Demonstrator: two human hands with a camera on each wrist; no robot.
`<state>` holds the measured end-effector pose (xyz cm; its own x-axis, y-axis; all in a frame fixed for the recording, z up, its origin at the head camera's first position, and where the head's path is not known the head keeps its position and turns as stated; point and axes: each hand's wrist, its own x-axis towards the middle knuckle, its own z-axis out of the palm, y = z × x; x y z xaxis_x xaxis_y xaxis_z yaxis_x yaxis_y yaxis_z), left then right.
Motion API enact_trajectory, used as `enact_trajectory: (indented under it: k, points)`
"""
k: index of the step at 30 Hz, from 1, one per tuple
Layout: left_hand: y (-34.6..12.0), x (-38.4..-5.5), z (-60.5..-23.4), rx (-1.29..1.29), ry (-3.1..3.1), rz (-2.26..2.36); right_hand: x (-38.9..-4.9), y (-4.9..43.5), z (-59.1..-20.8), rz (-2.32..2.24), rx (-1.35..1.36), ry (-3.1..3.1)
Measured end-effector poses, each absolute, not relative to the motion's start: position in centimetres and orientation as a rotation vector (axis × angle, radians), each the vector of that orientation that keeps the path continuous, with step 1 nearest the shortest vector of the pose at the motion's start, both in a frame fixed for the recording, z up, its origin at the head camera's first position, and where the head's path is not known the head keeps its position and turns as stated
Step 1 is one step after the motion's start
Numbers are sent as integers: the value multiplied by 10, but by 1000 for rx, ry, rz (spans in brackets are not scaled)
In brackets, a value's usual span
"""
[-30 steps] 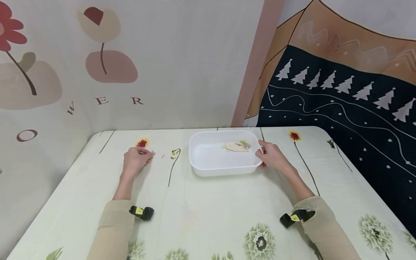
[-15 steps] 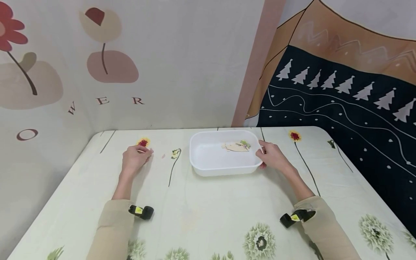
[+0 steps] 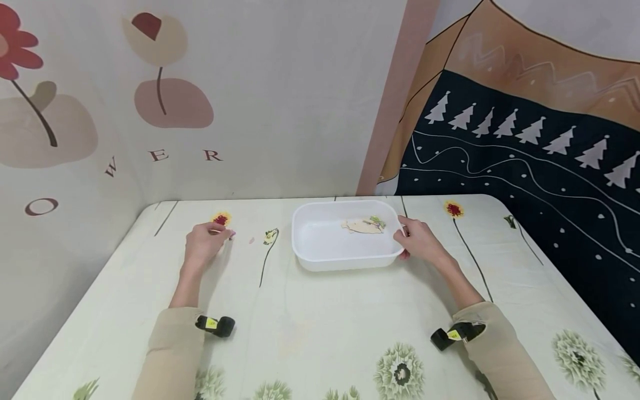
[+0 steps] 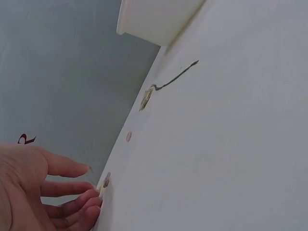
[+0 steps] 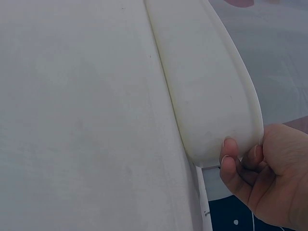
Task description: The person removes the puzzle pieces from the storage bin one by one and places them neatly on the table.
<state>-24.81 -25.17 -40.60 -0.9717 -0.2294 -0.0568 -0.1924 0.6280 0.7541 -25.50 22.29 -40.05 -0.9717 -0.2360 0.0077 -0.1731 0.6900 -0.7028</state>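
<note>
Well, at the upper left of the frame a red flower [image 3: 15,41] is printed on the pale wall hanging [image 3: 280,100]. Just left of centre, my left hand [image 3: 201,244] sits low over the cloth [image 3: 320,316] with loosely bent fingers; the left wrist view shows a gap between my digits, and I see nothing pinched there. Right at those fingertips is a small purplish piece [image 3: 232,235], beside a yellow-and-red printed bloom [image 3: 220,218]. Further right come a faint pink fleck [image 3: 251,240] and a drooping printed flower [image 3: 270,238]. The white tray [image 3: 320,240] is at the middle of the frame, a tan shape with a green tuft [image 3: 364,225] inside it. On its right end my right hand [image 3: 420,239] grips the rim, fingers curled under. At the right edge, a dark hanging [image 3: 540,183] carries white trees.
</note>
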Motion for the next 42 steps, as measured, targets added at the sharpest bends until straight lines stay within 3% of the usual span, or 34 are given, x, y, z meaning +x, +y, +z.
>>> enact_trajectory:
  k: [26, 42]
  points:
    - [-250, -252, -405, 135, -2891, -1360, -255, 222, -400, -1152, -354, 2808]
    - [-215, -252, -388, 3, -2663, -1433, -256, 222, -400, -1158, -323, 2793]
